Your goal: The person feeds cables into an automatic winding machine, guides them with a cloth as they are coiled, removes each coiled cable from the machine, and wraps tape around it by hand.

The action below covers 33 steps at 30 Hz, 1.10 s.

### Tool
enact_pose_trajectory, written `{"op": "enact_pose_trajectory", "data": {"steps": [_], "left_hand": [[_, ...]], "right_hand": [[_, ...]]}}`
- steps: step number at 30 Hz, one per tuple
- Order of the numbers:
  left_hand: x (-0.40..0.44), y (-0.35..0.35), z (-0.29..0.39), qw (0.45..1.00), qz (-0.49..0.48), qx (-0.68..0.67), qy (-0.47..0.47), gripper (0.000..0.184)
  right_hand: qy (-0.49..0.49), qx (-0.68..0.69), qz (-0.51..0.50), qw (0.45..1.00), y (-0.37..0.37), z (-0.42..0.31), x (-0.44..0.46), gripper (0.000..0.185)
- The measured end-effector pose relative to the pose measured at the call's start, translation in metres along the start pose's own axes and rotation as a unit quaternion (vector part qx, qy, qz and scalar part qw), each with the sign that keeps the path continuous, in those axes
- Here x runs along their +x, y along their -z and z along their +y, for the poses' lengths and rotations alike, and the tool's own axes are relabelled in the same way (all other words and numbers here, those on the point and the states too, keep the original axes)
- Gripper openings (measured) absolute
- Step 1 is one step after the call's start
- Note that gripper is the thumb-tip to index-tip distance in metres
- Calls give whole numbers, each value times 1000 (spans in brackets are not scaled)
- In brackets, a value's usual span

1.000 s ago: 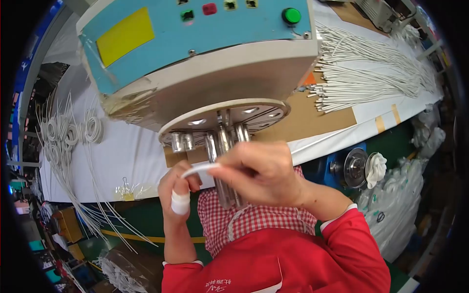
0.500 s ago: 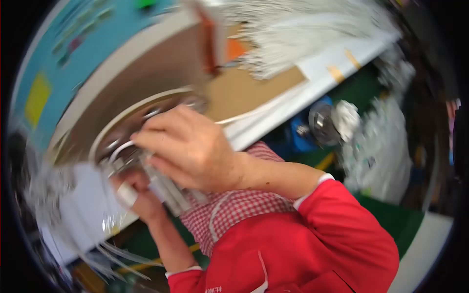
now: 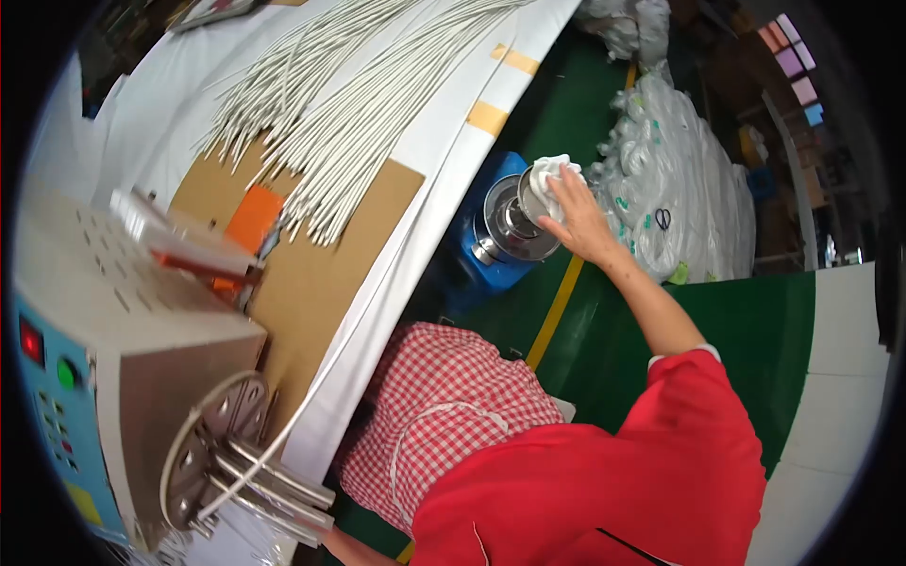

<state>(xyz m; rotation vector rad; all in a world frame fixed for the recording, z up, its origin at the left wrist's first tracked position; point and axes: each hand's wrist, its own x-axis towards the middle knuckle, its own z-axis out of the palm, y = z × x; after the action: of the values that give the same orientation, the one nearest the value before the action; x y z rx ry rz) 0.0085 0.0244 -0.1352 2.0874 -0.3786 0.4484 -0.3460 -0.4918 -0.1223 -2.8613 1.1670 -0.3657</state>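
My right hand (image 3: 580, 219) reaches out to the right, fingers spread, touching a crumpled white cloth (image 3: 550, 182) on top of a round metal part of a blue device (image 3: 495, 273). At the lower left, a white cable (image 3: 310, 396) runs down from the table to the metal posts (image 3: 274, 495) on the machine's round disc (image 3: 193, 462). My left forearm (image 3: 354, 547) shows at the bottom edge; the left hand itself is hidden behind the posts.
Bundles of white cables (image 3: 349, 132) lie on the white-covered table (image 3: 142, 118), partly over brown cardboard (image 3: 373, 222). An orange item (image 3: 253, 219) is near the machine housing (image 3: 142, 344). Clear plastic bags (image 3: 684, 189) stand on the green floor at the right.
The view has swung right. My right hand has left the machine's posts and the cable end, and now touches the white cloth. My left hand has gone out of sight behind the posts.
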Motion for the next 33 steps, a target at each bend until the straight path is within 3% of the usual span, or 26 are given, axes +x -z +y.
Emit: {"op": "enact_pose_trajectory", "data": {"steps": [4,6,9,12,17,19,21,26,27,30,33], "left_hand": [[3,-2,10,1000,-10,20,19,30],[7,-3,16,999,-14,24,35,30],[12,-3,23,997,-20,20,66,29],[13,-1,25,996,-22,6,92,29],[-10,1,-1,986,-31,-87,137,28],[-15,-1,5,987,-15,-13,158,21],[-18,2,5,994,-49,4,99,19],[-1,-2,28,997,-26,51,-50,22],[-2,-3,22,999,-22,30,-32,27],[-3,-2,7,999,-45,30,-2,31],[-2,-5,-3,998,-31,37,-31,33]], "right_hand": [[33,37,-180,982,3,4,-10,87],[59,100,-256,960,20,1,-7,88],[66,91,-319,941,28,-2,5,91],[137,69,-270,951,-8,10,-5,99],[107,39,-368,923,-44,18,1,116],[91,32,-397,913,-55,17,2,122],[80,13,-388,918,-62,15,0,124],[31,38,-334,941,-61,0,3,111],[13,46,-340,939,-56,-2,2,111],[-33,127,-237,963,-54,14,3,80],[-177,244,-150,942,20,-8,11,64]]}}
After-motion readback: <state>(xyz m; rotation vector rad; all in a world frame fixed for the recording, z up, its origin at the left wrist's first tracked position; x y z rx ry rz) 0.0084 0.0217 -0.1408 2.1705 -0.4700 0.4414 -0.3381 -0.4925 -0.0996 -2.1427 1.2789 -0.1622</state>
